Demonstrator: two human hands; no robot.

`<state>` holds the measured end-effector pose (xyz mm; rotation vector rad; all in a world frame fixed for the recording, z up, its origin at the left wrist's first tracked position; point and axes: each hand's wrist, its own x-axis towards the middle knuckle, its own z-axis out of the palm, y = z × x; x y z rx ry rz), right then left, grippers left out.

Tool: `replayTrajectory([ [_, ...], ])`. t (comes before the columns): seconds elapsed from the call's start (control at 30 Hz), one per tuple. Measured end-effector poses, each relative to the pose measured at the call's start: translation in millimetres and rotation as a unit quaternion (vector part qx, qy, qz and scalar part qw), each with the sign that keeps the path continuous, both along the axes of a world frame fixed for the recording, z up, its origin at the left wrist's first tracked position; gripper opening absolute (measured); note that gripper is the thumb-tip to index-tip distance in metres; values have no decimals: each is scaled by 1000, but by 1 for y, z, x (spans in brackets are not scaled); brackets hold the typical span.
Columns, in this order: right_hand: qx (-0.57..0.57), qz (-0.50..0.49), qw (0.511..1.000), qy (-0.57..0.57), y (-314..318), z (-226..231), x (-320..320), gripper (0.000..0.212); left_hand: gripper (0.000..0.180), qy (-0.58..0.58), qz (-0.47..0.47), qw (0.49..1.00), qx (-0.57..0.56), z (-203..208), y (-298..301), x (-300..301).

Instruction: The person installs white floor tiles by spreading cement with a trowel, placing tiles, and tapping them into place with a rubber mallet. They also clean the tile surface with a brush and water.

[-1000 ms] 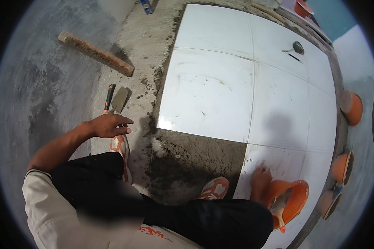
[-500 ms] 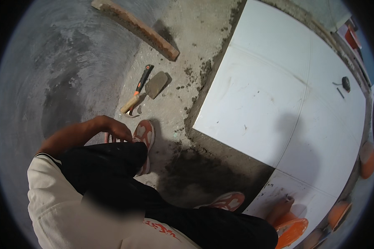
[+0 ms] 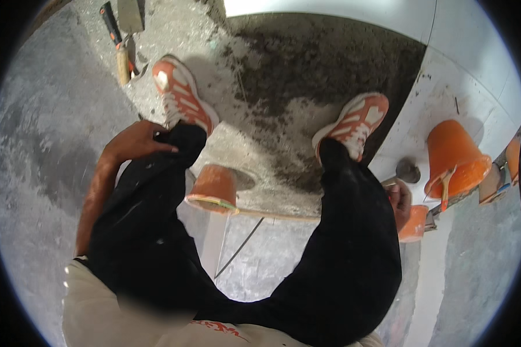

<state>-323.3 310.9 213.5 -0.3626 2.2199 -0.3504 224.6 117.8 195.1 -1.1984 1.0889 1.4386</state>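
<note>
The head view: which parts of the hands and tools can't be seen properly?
- Right hand: mostly behind the right leg; whether it grips the metal tool beside it is unclear.
- Left hand: fingertips pressed into the trouser leg, palm hidden.
- Trowel: cut off by the top rim.
- Small orange bucket: partly behind the leg.

Glossy white ceramic tiles (image 3: pixel 446 87) shine at twelve to two o'clock, smooth and speckled with grit. Dark mortar bed (image 3: pixel 324 63) at twelve looks wet and coarse; the grey concrete floor (image 3: pixel 35 144) at nine is rough, matt. Orange plastic bucket (image 3: pixel 454 156) at three, smeared dull. Trowel (image 3: pixel 127 23) at eleven: metal blade, worn wooden handle. Trousers (image 3: pixel 353 254) matt black cloth.
</note>
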Motion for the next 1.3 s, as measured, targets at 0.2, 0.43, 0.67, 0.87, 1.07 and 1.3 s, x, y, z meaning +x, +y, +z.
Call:
replayTrajectory([
  [0.2,80,-92,987,-101,121,80,5,28,61,-116,436,887,-99,99,107,41],
  [0.43,82,-28,972,-217,160,107,-23,30,67,-132,585,778,-190,267,156,-69],
  [0.67,70,-85,985,-131,131,188,-44,33,73,-116,463,860,-179,318,151,-85],
  [0.87,86,-140,983,-85,248,233,9,33,71,-67,289,923,-244,302,214,-68],
  [1.07,79,-33,993,-83,348,257,142,36,64,74,321,915,-233,296,275,-10],
  [1.3,138,28,988,-59,371,292,156,37,72,42,302,932,-196,311,351,-13],
])
